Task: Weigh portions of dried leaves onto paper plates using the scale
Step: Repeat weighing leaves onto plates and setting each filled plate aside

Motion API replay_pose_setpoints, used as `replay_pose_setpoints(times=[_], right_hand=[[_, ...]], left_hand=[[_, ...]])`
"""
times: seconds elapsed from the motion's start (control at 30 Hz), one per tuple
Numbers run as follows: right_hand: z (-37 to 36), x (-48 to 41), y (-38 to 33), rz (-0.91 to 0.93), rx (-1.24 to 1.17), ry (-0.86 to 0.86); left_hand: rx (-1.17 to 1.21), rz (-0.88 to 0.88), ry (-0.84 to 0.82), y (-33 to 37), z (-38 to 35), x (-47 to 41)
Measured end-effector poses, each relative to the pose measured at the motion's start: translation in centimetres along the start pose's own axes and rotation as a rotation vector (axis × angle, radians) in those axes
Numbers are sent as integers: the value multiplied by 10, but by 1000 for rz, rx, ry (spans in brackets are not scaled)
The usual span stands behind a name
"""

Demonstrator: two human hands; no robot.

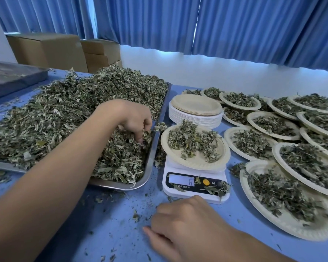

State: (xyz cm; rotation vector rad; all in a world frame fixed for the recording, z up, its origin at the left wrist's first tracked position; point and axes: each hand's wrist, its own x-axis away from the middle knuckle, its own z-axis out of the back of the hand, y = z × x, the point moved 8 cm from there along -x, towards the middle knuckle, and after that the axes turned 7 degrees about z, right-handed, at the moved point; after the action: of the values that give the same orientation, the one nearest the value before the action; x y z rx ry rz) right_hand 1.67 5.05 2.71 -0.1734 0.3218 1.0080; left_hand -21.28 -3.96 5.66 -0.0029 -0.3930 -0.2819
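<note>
Right hand (182,224) loosely curled before scale (187,193); left hand (134,120) pinching dried leaves (64,114) in tray (150,167).

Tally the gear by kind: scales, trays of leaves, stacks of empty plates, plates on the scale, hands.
Scale: 1
Tray of leaves: 1
Stack of empty plates: 1
Plate on the scale: 1
Hands: 2, left hand and right hand
Total: 6

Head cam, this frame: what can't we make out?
All head view.
- Scale display: only a 6 reads; rest washed out.
- Left hand: fingertips sunk in leaves; amount in grip hidden.
- Right hand: back faces camera; palm hidden, contents unknown.
- Right plates: cut off by frame edge.
- Scale label: print too small.
</note>
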Motion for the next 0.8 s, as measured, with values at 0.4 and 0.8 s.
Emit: replay_pose_setpoints(times=[0.4,0.8], right_hand=[[-1,1,1,-6,6,4],[0,1,0,1,8,-7]], left_hand=[[236,-246,415,22,58,36],[452,-327,320,46,47,32]])
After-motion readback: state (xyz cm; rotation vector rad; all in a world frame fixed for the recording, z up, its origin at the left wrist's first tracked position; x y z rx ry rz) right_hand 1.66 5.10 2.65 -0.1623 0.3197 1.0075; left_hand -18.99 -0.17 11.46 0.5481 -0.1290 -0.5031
